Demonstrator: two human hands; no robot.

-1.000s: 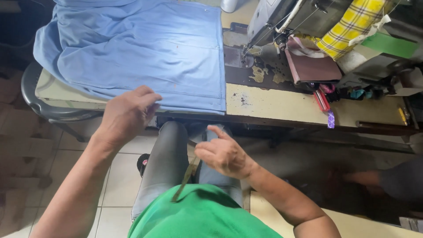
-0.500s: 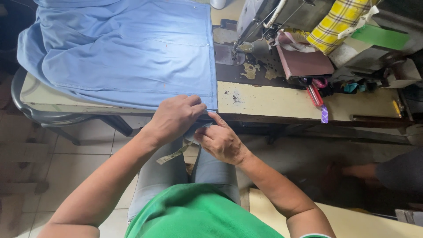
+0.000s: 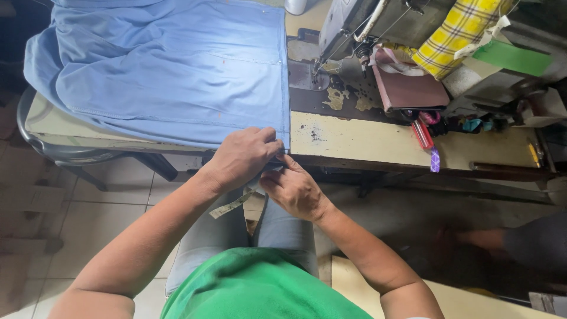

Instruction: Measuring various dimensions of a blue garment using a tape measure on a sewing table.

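Left hand [image 3: 245, 156] pinches the near corner of the blue cloth [image 3: 171, 65] at the table [image 3: 366, 142] edge. Right hand [image 3: 293, 189] touches it from below, fingers curled (what they grip is hidden). Measuring tape [image 3: 231, 205] hangs under the hands. Sewing machine [image 3: 378, 23] behind, yellow checked cloth [image 3: 458, 32] draped on it.

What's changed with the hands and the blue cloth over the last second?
The left hand slid right along the table edge to the near corner of the blue cloth. The right hand rose from the lap to meet it there; both now pinch that corner. The cloth, sewing machine and table stayed put.
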